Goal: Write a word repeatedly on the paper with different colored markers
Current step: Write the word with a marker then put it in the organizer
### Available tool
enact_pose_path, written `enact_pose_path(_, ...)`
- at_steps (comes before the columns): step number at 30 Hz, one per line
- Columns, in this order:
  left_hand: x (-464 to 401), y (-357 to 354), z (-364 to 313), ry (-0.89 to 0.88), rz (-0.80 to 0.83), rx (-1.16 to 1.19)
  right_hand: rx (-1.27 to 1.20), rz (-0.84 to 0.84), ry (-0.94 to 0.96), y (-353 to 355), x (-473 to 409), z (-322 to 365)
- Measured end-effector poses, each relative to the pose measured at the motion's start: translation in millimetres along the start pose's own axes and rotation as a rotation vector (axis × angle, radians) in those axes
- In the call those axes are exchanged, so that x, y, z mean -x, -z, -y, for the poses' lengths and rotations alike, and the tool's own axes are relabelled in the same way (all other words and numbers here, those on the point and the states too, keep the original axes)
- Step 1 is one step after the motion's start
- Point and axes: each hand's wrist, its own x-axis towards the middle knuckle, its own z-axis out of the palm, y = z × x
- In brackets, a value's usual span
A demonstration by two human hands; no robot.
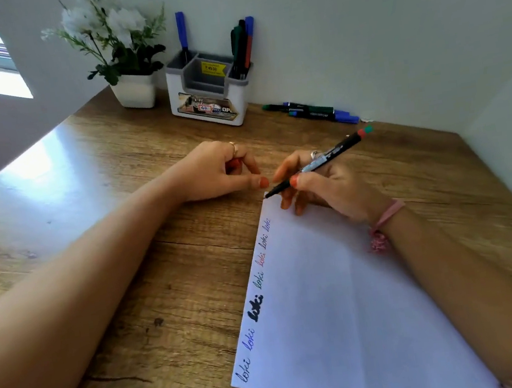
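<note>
A white sheet of paper lies on the wooden desk, turned at an angle. Along its left edge runs a row of the word "loki" in blue, black, green, red and other colours. My right hand grips a black marker with a red and green end. Its tip rests at the paper's far corner. My left hand lies on the desk just left of that corner, fingers curled, with something small and red tucked inside them.
A white and grey pen holder with several markers stands at the back by the wall. Several loose markers lie to its right. A white pot of white flowers stands to its left. A wall closes the right side.
</note>
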Motion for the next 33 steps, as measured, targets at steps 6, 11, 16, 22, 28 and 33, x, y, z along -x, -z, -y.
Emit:
enact_pose_path(6,-3.0,-5.1,-0.2,-0.036,0.082,-0.001,0.138,0.019,0.017,-4.6,-0.7,-3.6)
enact_pose_path(11,-4.6,-6.6,0.4,-0.019,0.105,0.040,0.190,-0.070,0.033,-9.8,-4.5,-6.0)
enact_pose_path(16,-5.4,-5.4,-0.3,0.010,0.118,0.061,0.210,-0.038,0.016,-9.5,-4.6,-7.3)
enact_pose_path(22,-5.9,-6.2,0.7,0.027,0.123,0.086,0.221,-0.008,0.010,-9.5,-4.9,-7.6)
enact_pose_path(28,-5.7,-6.6,1.1,0.049,0.161,0.110,0.243,-0.014,0.031,-9.7,-6.6,-8.2)
enact_pose_path(33,-5.4,-6.3,-0.5,0.052,0.162,0.116,0.224,-0.022,0.019,-8.4,-5.7,-9.7)
